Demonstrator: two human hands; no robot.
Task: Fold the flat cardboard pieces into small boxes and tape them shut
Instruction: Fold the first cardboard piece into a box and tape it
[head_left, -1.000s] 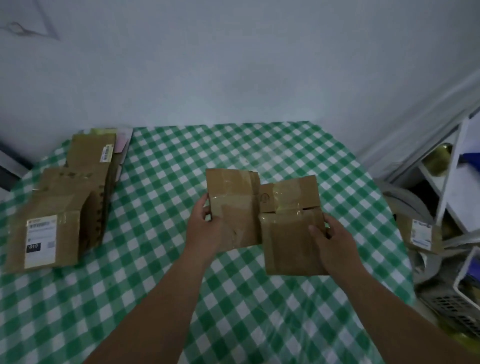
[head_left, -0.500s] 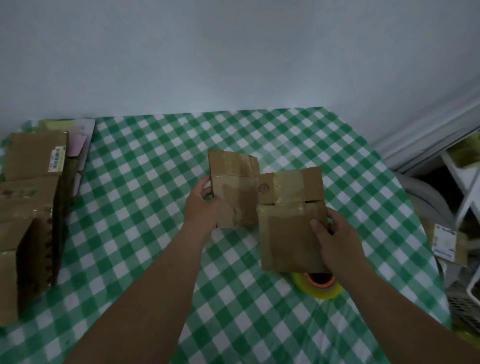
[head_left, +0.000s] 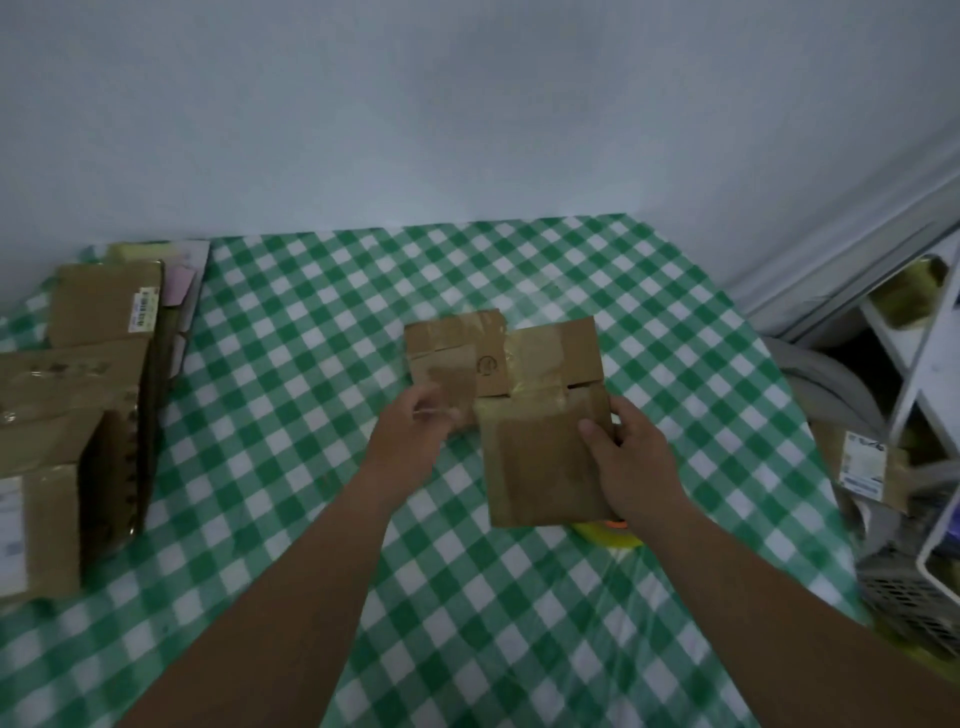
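Note:
A flattened brown cardboard piece (head_left: 535, 452) with old tape on it is held above the green checked table (head_left: 311, 364). My left hand (head_left: 415, 436) grips its left flap from below, blurred by motion. My right hand (head_left: 631, 467) holds the right edge of the lower panel, thumb on top and fingers behind. A yellow tape roll (head_left: 610, 535) lies on the cloth, mostly hidden under the cardboard and my right wrist.
A stack of flat cardboard pieces (head_left: 78, 415) with shipping labels lies at the table's left edge. Right of the table stand a white shelf (head_left: 930, 353), a labelled carton (head_left: 867, 467) and a grey basket (head_left: 904, 603).
The left flap has swung to the right, behind the upper panel, and my left hand slid down to its lower edge. The tape roll came into view under the cardboard.

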